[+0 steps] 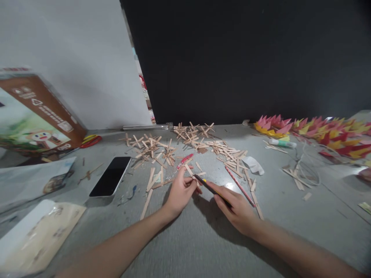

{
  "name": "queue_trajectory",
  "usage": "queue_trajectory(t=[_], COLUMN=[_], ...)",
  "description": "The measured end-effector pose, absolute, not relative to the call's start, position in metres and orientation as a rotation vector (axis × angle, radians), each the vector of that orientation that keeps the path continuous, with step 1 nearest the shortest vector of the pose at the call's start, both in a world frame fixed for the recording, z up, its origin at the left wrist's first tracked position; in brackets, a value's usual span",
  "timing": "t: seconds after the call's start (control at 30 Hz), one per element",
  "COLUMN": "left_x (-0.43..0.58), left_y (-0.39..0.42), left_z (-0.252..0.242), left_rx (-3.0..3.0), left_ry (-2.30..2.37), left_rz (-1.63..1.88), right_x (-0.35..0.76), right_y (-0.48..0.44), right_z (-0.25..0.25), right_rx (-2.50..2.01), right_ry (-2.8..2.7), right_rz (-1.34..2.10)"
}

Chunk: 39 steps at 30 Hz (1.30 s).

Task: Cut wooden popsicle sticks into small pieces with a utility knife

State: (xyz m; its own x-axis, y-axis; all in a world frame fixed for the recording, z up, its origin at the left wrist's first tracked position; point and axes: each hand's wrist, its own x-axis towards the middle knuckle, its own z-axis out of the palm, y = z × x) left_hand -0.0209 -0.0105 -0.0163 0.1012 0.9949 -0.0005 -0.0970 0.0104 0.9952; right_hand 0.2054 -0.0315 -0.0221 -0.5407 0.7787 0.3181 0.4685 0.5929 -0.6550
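Note:
Pinched in my left hand (179,193) is a wooden craft stick (189,170), angled up and away from me. My right hand (239,211) is closed round a black utility knife (210,188) with a small yellow part. The knife's front end meets or nearly meets the stick by my left fingertips; exact contact is too small to tell. Just beyond my left hand lies a red-and-white object (184,161). A red striped pencil (239,186) rests beside my right hand. Several loose sticks (147,202) lie left of my left hand.
Piles of crossed sticks (149,148) and loose sticks (228,152) spread across the grey table. A phone (111,177) and packets (43,235) lie left. Crumpled tissue (253,165), a glue tube (282,143) and folded paper pieces (274,125) are right. A black panel (246,61) stands behind.

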Motion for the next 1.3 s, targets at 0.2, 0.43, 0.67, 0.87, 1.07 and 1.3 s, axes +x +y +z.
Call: queue_trajectory(t=[0.2,0.43,0.67,0.87,1.07,1.3], left_x=[-0.02,-0.019,-0.021,-0.023,-0.024,-0.027], left_y=[-0.013,-0.013,-0.013,-0.015,-0.016,-0.018], left_z=[-0.016,-0.018,-0.023,-0.025,-0.024,-0.022], left_rx=[1.186,1.176,1.243,1.416,1.498,1.679], left_ry=[1.058,1.075,1.078,1.17,1.184,1.259], left_rz=[1.168,1.184,1.177,1.125,1.089,1.055], right_x=[0.207,0.207,0.206,0.206,0.207,0.208], right_y=[-0.032,-0.033,-0.035,-0.037,-0.038,-0.042], right_z=[-0.024,-0.023,-0.022,-0.022,-0.023,-0.02], right_rx=[-0.99,-0.972,-0.999,-1.006,-0.983,-0.977], right_ry=[-2.192,-2.218,-2.225,-2.237,-2.236,-2.261], right_rz=[0.686,0.687,0.683,0.643,0.651,0.558])
